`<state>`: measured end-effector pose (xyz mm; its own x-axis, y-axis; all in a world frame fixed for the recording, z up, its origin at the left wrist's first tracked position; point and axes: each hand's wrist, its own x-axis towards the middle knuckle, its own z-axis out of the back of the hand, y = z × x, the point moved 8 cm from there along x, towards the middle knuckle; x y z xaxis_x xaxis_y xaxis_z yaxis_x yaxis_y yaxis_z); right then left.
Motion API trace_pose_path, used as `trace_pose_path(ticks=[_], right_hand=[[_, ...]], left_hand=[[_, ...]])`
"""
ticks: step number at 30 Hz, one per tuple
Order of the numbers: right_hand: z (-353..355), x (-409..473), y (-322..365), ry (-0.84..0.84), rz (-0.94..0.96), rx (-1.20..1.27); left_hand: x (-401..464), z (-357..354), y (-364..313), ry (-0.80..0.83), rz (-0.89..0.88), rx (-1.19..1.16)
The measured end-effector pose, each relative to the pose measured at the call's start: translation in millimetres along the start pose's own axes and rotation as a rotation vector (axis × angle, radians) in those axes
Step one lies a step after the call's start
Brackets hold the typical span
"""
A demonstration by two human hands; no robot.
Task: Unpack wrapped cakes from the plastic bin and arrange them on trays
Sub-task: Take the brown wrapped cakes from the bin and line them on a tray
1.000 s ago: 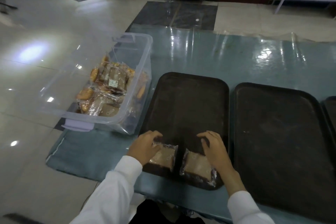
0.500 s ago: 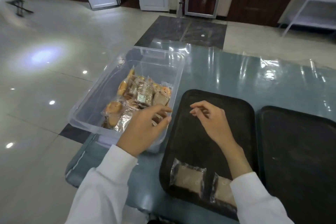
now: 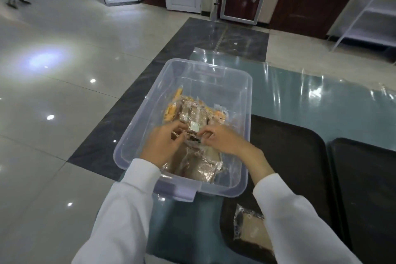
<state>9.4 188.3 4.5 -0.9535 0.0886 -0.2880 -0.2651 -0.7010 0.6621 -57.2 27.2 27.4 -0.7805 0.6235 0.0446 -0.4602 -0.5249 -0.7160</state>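
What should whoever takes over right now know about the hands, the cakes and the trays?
Left hand and right hand: both inside the bin, fingers curled on a wrapped cake at the top of the pile; nothing lifted clear yet.
Bin: on the table's left, with a pile of wrapped cakes inside.
Near tray: right of the bin, one placed cake visible at its near edge, partly hidden by the right sleeve.
Second tray: further right, no cakes on the part in view.
Done: at least one cake placed.
Left: lift this cake, place it on the near tray, then move the rest of the pile.
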Motion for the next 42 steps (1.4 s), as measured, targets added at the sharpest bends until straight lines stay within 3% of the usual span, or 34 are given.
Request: trace_pose_path(ticks=[5,16,20,29,32,37,42], right_hand=[[-46,33,-15,0.231,-0.122,-0.18],[-63,44,-14,0.207,-0.096,-0.191],[-41,36,-15,0.097,-0.085,-0.147],[21,27,14,-0.241,0.088,0.2],[22,28,16,-0.289,0.071,0.28],[16,26,-13,-0.369,-0.113,0.463],[-20,38,-42,-0.114,-0.284,0.227]], left_hand=[[10,5,24,-0.018,0.0,0.131],[15,10,19,-0.044,-0.028,0.005],[16,8,21,-0.006,-0.035,-0.113],[19,-8,27,0.131,0.004,-0.218],[19,-1,31,0.052,0.022,-0.185],[18,18,40,-0.129,0.087,-0.162],[10,37,40,-0.298,0.144,-0.308]])
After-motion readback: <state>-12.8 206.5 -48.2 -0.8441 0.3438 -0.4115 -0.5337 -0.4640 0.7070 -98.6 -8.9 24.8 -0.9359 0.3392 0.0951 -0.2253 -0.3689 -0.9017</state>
